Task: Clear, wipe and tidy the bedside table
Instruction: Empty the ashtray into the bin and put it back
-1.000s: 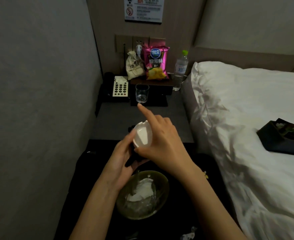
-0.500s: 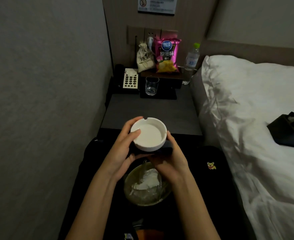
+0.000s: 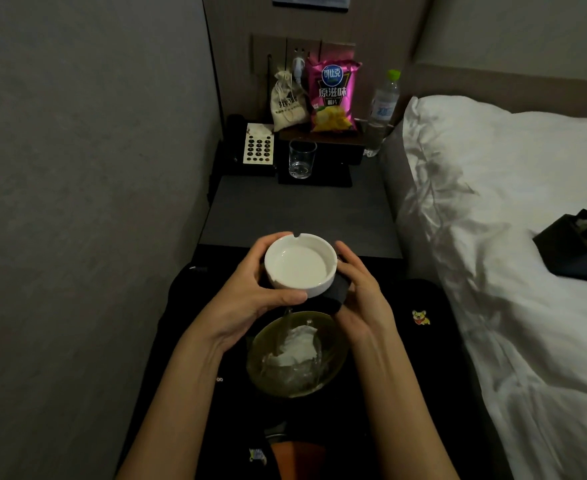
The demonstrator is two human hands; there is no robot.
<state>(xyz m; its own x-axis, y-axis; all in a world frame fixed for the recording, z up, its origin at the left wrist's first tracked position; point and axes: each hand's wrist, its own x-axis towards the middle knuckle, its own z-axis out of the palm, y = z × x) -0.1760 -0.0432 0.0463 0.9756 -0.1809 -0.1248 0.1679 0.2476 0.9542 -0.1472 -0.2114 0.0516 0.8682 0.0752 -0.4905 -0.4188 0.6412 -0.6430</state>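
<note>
Nearest the viewer, a lined waste bin (image 3: 297, 358) holding crumpled white tissue sits directly below the ashtray (image 3: 300, 264), the landmark for what follows. The white ashtray, its bowl apparently clean, is held in the air just short of the worktop's (image 3: 299, 216) near edge. The left hand (image 3: 250, 299) grips it, fingers curled round the far rim and thumb on the near rim; the right hand (image 3: 361, 292), at the ashtray's right, has its fingers curled round a dark cloth-like object (image 3: 335, 291) under the ashtray's base, whose identity cannot be told. Beyond the ashtray the worktop's front stretch lies bare. Farther beyond stand a glass (image 3: 301, 159) on a dark tray, a telephone (image 3: 258, 144) to its left, then a cloth pouch (image 3: 287, 100), a crisp packet (image 3: 333, 95) and a water bottle (image 3: 383, 105). Judged state: clearing and wiping seem largely done; returning the ashtray and tidying the rear items remain.
</note>
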